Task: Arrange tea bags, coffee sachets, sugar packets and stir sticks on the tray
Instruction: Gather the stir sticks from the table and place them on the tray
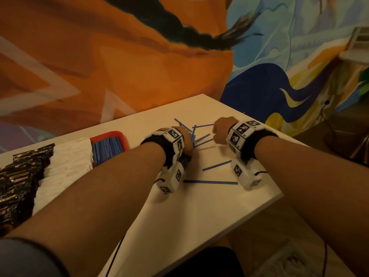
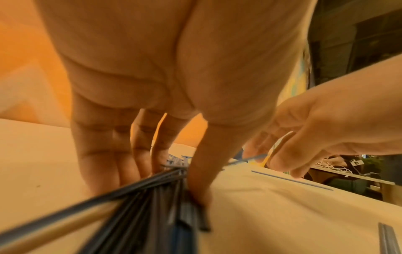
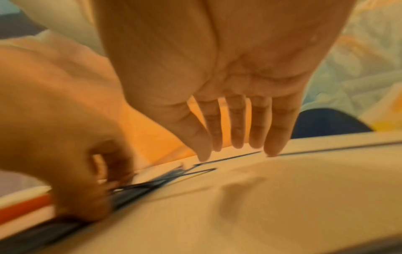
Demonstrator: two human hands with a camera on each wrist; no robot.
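Stir sticks [image 1: 199, 136] lie scattered on the surface [image 1: 209, 206], a bundle clamped in the left hand [image 1: 184, 136] (right hand [image 1: 220, 130], at three o'clock, fingers straight, apart).

Thin blue plastic stir sticks [image 1: 200, 138]; red-rimmed rectangular tray [image 1: 108, 135]; white paper sugar packets [image 1: 65, 162]; glossy black coffee sachets [image 1: 20, 180]; white counter [image 1: 199, 206]; orange-and-blue painted mural wall [image 1: 139, 56].

We note a tray [image 1: 108, 134] at the table's [image 1: 199, 206] left, holding sachets [image 1: 18, 180] leftmost, then packets [image 1: 67, 160], then stir sticks [image 1: 106, 149]. To its right, loose sticks [image 1: 196, 134] lie scattered on the table.
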